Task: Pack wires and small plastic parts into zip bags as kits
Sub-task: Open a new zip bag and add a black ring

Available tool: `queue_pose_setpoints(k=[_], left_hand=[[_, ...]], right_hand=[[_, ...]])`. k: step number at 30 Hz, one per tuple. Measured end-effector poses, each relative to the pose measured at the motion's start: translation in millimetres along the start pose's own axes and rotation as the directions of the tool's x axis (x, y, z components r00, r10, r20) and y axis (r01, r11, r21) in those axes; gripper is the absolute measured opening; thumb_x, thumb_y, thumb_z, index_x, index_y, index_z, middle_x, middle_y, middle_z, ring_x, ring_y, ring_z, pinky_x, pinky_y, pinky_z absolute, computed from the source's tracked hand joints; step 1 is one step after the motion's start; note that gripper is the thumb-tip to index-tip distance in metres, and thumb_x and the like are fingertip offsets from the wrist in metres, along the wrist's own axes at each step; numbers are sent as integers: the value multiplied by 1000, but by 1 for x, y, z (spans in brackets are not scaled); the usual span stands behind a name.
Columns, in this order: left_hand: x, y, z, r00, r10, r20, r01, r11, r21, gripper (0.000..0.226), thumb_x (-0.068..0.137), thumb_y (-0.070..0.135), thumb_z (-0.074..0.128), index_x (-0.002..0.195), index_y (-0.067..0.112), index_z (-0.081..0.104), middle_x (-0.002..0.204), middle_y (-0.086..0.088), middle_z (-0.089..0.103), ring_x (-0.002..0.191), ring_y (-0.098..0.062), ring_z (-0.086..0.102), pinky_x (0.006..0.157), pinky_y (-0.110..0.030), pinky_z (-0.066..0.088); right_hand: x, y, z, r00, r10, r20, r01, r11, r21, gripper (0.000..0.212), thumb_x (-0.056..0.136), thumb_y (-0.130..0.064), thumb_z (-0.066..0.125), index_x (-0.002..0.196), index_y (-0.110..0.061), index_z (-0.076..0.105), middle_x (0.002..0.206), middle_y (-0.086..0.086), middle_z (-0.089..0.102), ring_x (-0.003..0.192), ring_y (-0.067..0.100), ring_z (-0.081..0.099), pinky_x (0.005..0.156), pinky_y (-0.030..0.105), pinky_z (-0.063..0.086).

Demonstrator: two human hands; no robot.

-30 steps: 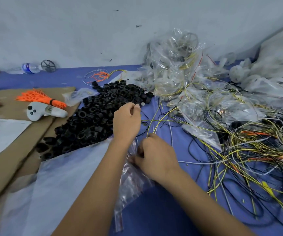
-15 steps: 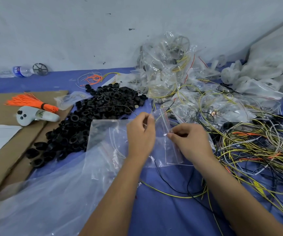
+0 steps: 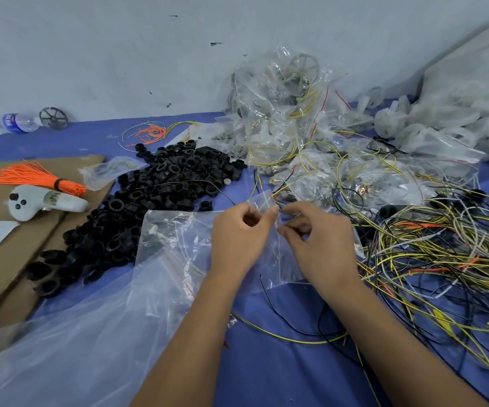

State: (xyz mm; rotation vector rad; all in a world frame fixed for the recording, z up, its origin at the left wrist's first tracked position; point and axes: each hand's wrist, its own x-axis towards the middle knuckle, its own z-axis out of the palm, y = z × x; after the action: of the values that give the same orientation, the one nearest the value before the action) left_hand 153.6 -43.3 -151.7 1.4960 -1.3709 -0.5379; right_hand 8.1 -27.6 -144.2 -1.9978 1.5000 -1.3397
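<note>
Both hands are raised over the bench (image 3: 266,362), each pinching the top edge of one small clear zip bag (image 3: 269,245). The left hand (image 3: 237,239) pinches the lip between thumb and forefinger; the right hand (image 3: 319,245) pinches it just beside, fingers curled. The bag hangs between them, above the blue cover, with thin wires apparently inside; its contents are not clear through the plastic.

Judgement: the step in hand is opening or closing the bag mouth; which cannot be told.

Recommended practice: keep the two pinches close together on opposite lips, keep wire ends below the zip line, and run the seal end to end.

A heap of black plastic rings (image 3: 149,207) lies to the left, loose wires (image 3: 431,259) to the right, and filled bags (image 3: 290,118) behind.
</note>
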Motion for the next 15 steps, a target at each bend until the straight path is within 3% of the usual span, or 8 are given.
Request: queue_pose_setpoints(k=[9, 12, 15], left_hand=[[0, 0, 1, 999, -36, 15, 35, 999, 7, 48, 90, 57, 67, 62, 19, 62, 60, 6, 65, 56, -9, 58, 61, -35, 48], [2, -3, -1, 997, -59, 55, 59, 998, 1, 31, 90, 33, 71, 65, 17, 68, 60, 5, 68, 58, -13, 61, 59, -35, 50], [1, -4, -3, 995, -64, 81, 70, 994, -79, 28, 88, 14, 65, 60, 17, 65, 53, 8, 63, 47, -1, 51, 51, -19, 38]], right_hand=[[-1, -10, 0, 985, -171, -38, 166, 981, -100, 23, 74, -7, 85, 89, -17, 70, 79, -12, 67, 77, 19, 64, 68, 44, 56], [-2, -9, 3, 984, -178, 15, 178, 984, -27, 23, 77, -8, 84, 92, -20, 72, 82, -13, 69, 79, 11, 64, 71, 37, 57], [-1, -5, 4, 982, -184, 39, 183, 983, 26, 12, 88, -11, 75, 95, -21, 72, 84, -10, 72, 79, 10, 68, 72, 38, 56]])
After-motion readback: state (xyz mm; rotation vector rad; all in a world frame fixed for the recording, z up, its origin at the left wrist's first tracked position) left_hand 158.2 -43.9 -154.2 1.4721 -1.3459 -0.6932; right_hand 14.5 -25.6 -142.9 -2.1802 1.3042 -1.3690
